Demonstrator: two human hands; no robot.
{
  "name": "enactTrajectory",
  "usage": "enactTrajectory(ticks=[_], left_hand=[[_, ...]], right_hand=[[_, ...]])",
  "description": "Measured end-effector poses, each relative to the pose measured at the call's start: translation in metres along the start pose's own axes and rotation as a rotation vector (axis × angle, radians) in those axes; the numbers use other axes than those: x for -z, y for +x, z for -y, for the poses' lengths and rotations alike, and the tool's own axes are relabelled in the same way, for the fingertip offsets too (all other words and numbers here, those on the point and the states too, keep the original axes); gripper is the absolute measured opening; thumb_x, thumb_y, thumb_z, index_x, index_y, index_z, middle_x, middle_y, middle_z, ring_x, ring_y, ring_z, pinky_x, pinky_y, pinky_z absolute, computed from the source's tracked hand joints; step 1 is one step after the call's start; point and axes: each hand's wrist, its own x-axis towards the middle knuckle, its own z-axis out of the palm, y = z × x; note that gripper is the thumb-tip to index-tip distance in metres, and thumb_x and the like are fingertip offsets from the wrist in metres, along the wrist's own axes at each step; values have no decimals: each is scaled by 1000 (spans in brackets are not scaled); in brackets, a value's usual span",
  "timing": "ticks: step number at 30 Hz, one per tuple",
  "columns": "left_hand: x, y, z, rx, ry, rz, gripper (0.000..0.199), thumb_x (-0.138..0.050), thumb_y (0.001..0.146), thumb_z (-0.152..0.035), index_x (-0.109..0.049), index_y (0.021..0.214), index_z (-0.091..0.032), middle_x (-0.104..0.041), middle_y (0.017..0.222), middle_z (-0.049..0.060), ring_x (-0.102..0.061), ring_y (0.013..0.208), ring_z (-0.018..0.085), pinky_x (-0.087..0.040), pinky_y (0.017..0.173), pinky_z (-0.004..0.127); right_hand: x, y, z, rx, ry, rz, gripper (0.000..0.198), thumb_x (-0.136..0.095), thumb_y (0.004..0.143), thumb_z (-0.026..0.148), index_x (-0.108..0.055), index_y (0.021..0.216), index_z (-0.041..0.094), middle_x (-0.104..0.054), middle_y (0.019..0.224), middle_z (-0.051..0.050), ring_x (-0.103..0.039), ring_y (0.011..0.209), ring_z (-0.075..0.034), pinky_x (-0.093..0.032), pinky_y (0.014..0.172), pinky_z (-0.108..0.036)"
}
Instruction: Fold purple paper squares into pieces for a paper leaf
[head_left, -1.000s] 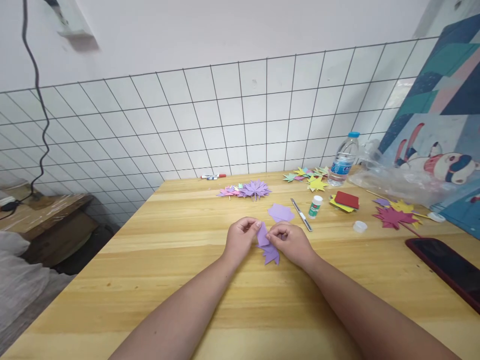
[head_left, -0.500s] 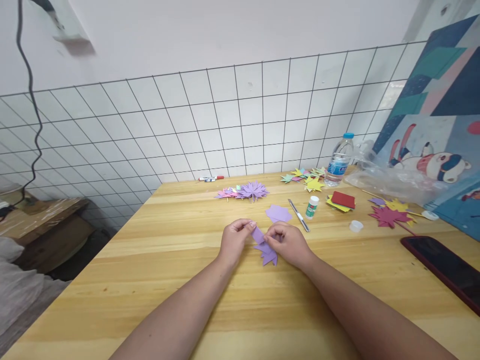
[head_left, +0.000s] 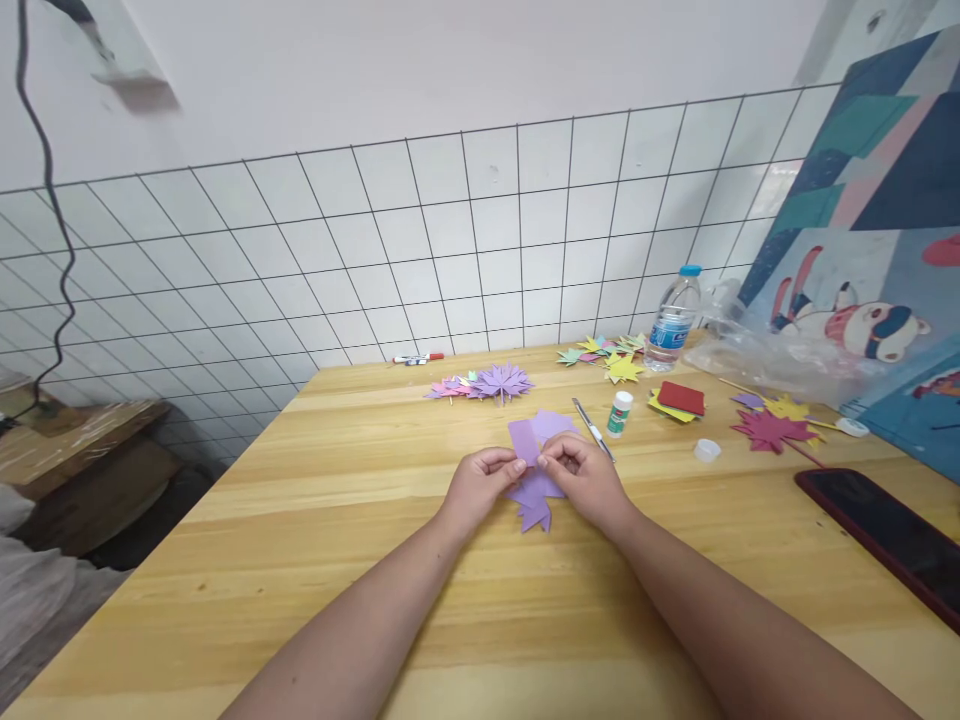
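A small rectangular piece of purple paper (head_left: 523,441) is pinched at its lower end between the thumb and fingers of my left hand (head_left: 483,484). My right hand (head_left: 586,478) is closed too, its thumb and fingertips at the lower right edge of the same piece. Beneath both hands lies purple folded paper with pointed tips (head_left: 535,515), partly covered by them. Just beyond, a flat purple paper piece (head_left: 553,424) rests on the table, overlapped by my right fingers. A craft knife (head_left: 592,428) lies beside my right hand, and a glue stick (head_left: 619,414) stands upright to its right.
A finished purple paper leaf (head_left: 502,381) and markers (head_left: 418,358) lie toward the back. Stacked coloured paper (head_left: 678,400), a small clear cap (head_left: 707,450), a water bottle (head_left: 673,320), a maroon paper leaf (head_left: 774,430) and a phone (head_left: 885,535) occupy the right side.
The small purple piece has turned from slanting to nearly upright between my hands. My left hand has shifted slightly right and down, and the view has moved slightly.
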Motion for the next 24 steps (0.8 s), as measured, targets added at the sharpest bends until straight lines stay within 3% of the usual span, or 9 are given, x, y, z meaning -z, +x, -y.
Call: enactTrajectory(ticks=[2,8,13,16,18,21,24], left_hand=[[0,1,1,-18,18,-12,31,-74,60,-39,-69,75,-12,-71,74,8,-63,70,18,-47,65,27],[1,0,1,-25,-22,47,35,-73,62,-38,-68,87,-13,-71,82,7,-63,72,17,-47,66,26],[2,1,4,-101,39,68,28,-71,65,-38,-70,76,-12,-70,74,5,-62,68,17,-48,68,28],[3,3,6,-112,70,49,27,-71,65,-37,-69,75,-12,-69,72,4,-61,65,16,-47,65,27],[5,4,6,-112,77,-8,27,-70,66,-37,-68,76,-12,-69,73,5,-62,67,16,-47,64,26],[9,7,3,-75,83,-100,29,-68,67,-39,-65,79,-13,-69,76,6,-63,68,16,-45,58,23],[14,8,2,-31,57,-137,31,-66,69,-40,-61,82,-13,-69,79,8,-61,61,14,-42,50,21]], right_hand=[[-1,0,-1,8,-37,-2,12,-56,76,24,-57,65,18,-59,73,-3,-55,69,-14,-43,60,-25],[-2,-1,-2,64,-134,19,10,-56,75,21,-56,65,18,-58,70,-1,-51,60,-11,-39,54,-22],[-5,-4,-1,70,-235,141,13,-55,79,26,-59,68,18,-58,71,-1,-50,59,-11,-38,55,-22],[0,-3,2,93,-343,214,15,-54,80,30,-61,74,19,-58,72,-1,-51,63,-12,-38,59,-23],[10,0,3,100,-455,189,17,-52,82,33,-62,79,20,-60,78,-1,-54,71,-14,-38,62,-24],[29,7,-2,-51,-726,14,21,-45,86,30,-62,81,21,-60,87,-4,-55,82,-17,-37,65,-26],[46,11,-13,-244,-915,-11,21,-42,87,26,-61,97,23,-57,103,-7,-56,88,-20,-37,62,-27]])
